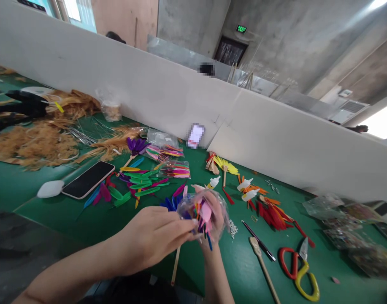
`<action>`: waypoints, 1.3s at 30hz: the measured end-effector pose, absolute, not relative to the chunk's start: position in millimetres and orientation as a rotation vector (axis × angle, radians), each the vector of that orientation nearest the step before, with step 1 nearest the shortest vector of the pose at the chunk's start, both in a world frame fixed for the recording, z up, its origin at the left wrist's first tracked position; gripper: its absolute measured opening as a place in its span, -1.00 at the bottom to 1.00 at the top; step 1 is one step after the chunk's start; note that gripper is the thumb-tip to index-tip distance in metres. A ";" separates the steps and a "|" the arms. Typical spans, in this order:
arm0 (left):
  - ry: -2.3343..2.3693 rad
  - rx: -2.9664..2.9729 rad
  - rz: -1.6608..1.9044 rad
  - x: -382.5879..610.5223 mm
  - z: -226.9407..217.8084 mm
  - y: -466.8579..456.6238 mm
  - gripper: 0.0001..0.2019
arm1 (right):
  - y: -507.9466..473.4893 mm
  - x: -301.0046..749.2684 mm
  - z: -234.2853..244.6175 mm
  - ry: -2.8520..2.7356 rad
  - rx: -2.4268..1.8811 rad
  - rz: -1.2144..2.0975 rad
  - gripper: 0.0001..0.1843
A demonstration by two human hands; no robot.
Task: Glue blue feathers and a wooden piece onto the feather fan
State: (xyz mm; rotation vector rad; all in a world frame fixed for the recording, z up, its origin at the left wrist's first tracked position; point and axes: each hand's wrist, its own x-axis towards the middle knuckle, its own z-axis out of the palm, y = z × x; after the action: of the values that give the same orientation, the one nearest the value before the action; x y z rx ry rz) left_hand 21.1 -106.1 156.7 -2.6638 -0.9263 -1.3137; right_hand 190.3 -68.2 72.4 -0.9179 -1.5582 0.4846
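Observation:
Near the table's front edge, my right hand (216, 213) is closed around a crinkled clear plastic bag (224, 207) of coloured feathers. Pink, orange, purple and blue feathers (206, 212) show through its opening. From the left, my left hand (158, 234) reaches to the bag, its fingers pinched together at the mouth; whether they grip the plastic or a feather is hidden. Behind and below the hands are a fan of blue feathers (171, 204) and a wooden stick (176, 266). A small pile of white beads (233, 229) lies right of the bag.
Scissors (302, 261), a pen (259, 241) and a wooden stick with a broad head (256, 247) lie at right. Glue bottles (250, 194), red feathers (274, 214) and a yellow feather fan (225, 165) sit behind. Loose feathers (142, 184) and a phone (88, 179) are left. A white partition (168, 97) closes the back.

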 end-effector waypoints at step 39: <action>-1.869 -2.171 -2.110 25.0 97.4 -53.2 -0.90 | -77.9 160.8 44.9 -1.063 -0.970 1.520 -0.31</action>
State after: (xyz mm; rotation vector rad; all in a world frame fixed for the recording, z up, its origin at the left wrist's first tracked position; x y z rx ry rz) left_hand 25.0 -53.2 97.4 -2.1708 -1.8692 -2.1099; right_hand 160.8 -77.9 44.9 -0.9704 -1.0627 1.5204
